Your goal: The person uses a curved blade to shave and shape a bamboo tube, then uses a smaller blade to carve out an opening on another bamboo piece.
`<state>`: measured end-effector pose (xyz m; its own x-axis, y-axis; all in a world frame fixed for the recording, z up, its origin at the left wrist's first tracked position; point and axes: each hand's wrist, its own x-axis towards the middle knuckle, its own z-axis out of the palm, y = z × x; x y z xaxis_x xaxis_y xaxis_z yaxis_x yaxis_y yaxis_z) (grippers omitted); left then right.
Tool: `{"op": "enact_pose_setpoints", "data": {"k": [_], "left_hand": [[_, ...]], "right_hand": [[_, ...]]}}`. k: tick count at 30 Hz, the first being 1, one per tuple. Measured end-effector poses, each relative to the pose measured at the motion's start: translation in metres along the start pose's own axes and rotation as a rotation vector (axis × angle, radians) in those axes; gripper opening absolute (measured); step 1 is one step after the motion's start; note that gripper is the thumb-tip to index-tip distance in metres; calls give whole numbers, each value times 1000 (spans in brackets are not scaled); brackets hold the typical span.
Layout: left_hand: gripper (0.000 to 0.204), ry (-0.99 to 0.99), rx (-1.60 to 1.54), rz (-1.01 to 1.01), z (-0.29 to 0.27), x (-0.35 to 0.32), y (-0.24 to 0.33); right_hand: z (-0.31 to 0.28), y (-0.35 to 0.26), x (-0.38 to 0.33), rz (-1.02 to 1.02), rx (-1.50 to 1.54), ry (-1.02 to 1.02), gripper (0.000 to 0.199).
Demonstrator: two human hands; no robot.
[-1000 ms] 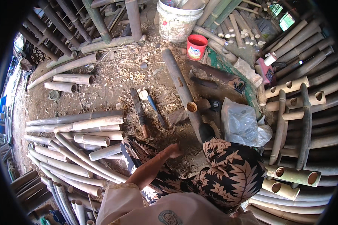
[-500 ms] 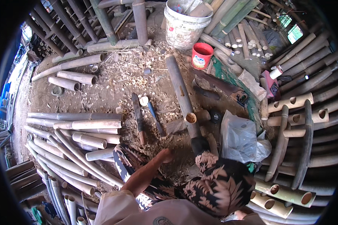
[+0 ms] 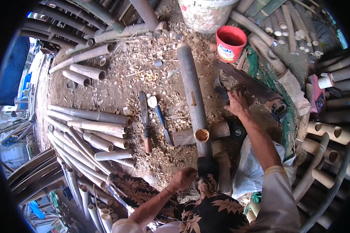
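Observation:
A long bamboo pole [image 3: 188,77] lies lengthwise in front of me, with a round hole cut in its near part. It rests across a short wooden block [image 3: 184,136], and my black-covered foot [image 3: 208,166] is against its near end. My right hand [image 3: 238,104] reaches out right of the pole, fingers spread, beside a dark curved piece [image 3: 220,87] whose kind I cannot make out. Left of the pole's near end, my left hand [image 3: 184,179] is closed, its fingers curled; whatever is inside is hidden. A handsaw [image 3: 252,83] with a dark handle lies beyond my right hand.
Left of the pole lie a wood-handled knife [image 3: 145,120] and a blue-handled chisel [image 3: 161,118] among shavings. Cut bamboo [image 3: 101,116] is piled at left. A red tub [image 3: 230,48], a white bucket [image 3: 206,15], a black tape measure [image 3: 237,131] and a plastic bag [image 3: 245,171] are around me.
My right arm has come into view and stretched forward, its hand now by the dark curved piece. My left hand stays low, beside the pole's near end. The whole view has shifted.

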<state>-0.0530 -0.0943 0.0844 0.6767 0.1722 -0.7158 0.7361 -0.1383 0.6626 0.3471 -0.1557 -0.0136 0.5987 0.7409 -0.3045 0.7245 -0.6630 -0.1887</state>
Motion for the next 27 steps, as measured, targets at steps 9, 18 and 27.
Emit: {"op": "enact_pose_setpoints", "data": {"k": [9,18,27], "left_hand": [[57,-159,-681,48,42,50,99],[62,-204,-1769,-200,81,91,124],[33,-62,-2256,-403,48,127,133]], "right_hand": [[-53,36,-33,-36,512,-282,59],[-119,-38,-83,-708,74,-600,47],[-103,-81,-12,-855,-12,-1045,32]]}}
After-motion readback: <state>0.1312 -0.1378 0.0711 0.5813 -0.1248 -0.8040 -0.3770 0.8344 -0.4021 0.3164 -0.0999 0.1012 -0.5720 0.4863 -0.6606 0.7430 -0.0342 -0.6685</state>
